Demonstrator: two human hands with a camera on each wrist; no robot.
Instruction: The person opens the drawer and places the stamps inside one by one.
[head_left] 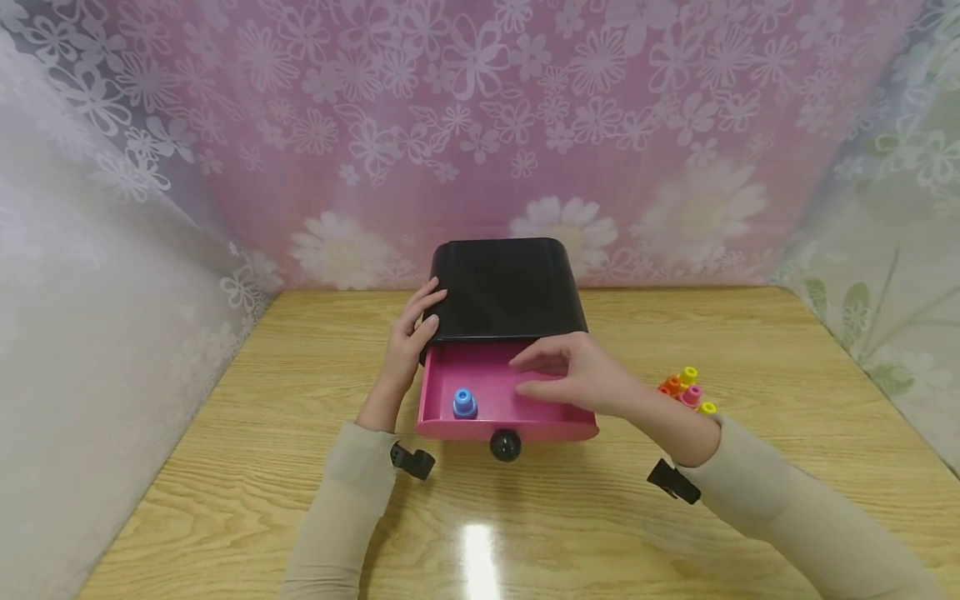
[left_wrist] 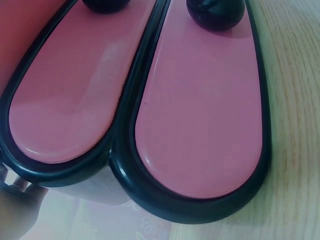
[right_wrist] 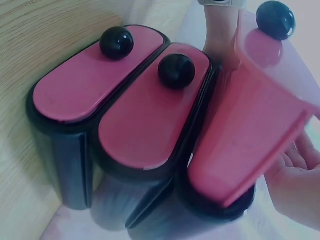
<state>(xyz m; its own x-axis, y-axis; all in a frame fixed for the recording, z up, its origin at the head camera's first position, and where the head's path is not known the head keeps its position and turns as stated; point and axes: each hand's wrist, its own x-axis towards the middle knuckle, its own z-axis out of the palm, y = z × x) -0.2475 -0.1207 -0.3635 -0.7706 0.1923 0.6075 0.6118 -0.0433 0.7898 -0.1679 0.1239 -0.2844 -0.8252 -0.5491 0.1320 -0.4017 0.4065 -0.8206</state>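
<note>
A black drawer cabinet (head_left: 506, 287) has its pink top drawer (head_left: 491, 371) pulled out, with a round black knob (head_left: 506, 445) on the front. My left hand (head_left: 411, 333) rests against the cabinet's left side, fingertips on the upper edge; part of it shows in the left wrist view. Inside the drawer, near its front left, stands a small blue cone-shaped piece (head_left: 464, 404). Over the drawer's right half is my right hand (head_left: 581, 375), thumb and fingers apart with nothing visible between them. The right wrist view shows two closed pink drawer fronts (right_wrist: 150, 110) below the pulled-out one.
Several small cone-shaped pieces (head_left: 690, 396) in yellow, orange and pink stand on the wooden table (head_left: 262, 483), right of the cabinet and partly behind my right forearm. A flowered curtain (head_left: 480, 142) hangs behind the table and along both sides.
</note>
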